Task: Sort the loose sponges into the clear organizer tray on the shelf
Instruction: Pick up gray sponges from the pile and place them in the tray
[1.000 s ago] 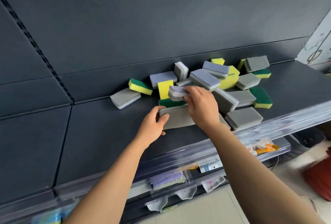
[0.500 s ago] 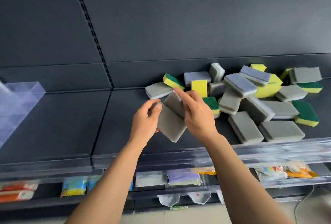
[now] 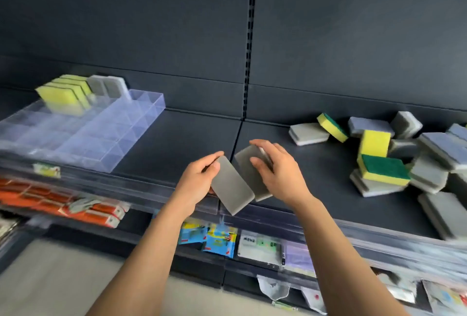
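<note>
Sponges in both hands, folks! The left hand (image 3: 195,181) pinches a grey sponge (image 3: 232,186) by its upper end, thumb on the face turned toward us and fingers curled behind. The slab hangs tilted below those fingertips, over the front lip of the shelf (image 3: 177,143). The right hand (image 3: 278,174) grips a second grey sponge (image 3: 246,164), thumb on the broad face, fingers hooked over its far edge. It sits just beside the first; whether the two touch, I cannot tell.

Well off to the left of the left fingers, and farther back, waits the clear organizer tray (image 3: 141,123). Yellow sponges (image 3: 63,95) stand on edge in its far compartments, with a grey pair (image 3: 107,87) right next to them. Out to the right of the right fingers, well apart, sprawls the loose pile (image 3: 379,161).

How will these handle? By the look of them they are light foam, soft and squashy, with a matte face that should grip rather than slip, and nothing to break. A hard squeeze would likely buckle one, so my call is a gentle pinch across the narrow sides near one end. That leaves the lower edge free to slide upright into a compartment.
</note>
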{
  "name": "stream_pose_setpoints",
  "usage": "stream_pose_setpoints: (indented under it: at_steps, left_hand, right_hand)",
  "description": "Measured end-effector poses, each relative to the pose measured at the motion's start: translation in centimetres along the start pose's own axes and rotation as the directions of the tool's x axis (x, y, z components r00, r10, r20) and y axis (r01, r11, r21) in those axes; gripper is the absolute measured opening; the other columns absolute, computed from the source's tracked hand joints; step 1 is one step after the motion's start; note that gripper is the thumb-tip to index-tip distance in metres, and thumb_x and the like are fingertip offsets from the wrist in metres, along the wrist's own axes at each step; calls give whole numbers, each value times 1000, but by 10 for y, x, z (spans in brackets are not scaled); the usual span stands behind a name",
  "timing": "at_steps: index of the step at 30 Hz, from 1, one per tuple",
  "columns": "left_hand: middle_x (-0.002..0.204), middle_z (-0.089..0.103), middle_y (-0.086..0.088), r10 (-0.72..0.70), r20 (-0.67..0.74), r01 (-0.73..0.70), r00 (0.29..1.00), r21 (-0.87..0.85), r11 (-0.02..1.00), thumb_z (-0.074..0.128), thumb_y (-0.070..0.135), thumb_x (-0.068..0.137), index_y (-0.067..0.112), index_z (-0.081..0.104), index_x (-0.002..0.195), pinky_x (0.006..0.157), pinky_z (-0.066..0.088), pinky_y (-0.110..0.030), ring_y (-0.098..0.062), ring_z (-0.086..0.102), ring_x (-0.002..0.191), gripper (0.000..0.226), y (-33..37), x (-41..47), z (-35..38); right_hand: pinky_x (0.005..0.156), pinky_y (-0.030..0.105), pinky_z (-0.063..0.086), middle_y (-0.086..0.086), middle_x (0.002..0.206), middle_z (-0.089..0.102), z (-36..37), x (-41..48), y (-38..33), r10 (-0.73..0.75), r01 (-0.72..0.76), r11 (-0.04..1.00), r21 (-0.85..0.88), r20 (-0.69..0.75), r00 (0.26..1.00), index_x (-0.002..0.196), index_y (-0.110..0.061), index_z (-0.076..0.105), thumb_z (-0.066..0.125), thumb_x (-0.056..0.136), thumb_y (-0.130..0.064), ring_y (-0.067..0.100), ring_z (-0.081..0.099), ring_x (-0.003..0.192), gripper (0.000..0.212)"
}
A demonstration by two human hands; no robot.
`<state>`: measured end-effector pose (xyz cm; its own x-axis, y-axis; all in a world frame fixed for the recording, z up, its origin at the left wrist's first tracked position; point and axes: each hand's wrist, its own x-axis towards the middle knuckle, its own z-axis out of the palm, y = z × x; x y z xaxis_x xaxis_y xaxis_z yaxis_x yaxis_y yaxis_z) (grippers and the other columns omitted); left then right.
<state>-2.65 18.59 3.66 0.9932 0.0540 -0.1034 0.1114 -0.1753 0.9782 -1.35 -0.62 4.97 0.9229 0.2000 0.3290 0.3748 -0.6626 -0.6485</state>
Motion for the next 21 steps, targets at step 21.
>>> stream_pose_setpoints:
  at_steps: [21]
  left_hand:
    - [98,64,16,183,-344,-155,921,109,982,66,19,85,42,65,92,78,55,-35,-7,59,93,25,-35,-13,-290]
  right_hand:
    - [72,26,42,-9,104,57,206,76,-190,-66,80,982,172,-86,994,106,-33,52,62,86,-22,9,52,86,25]
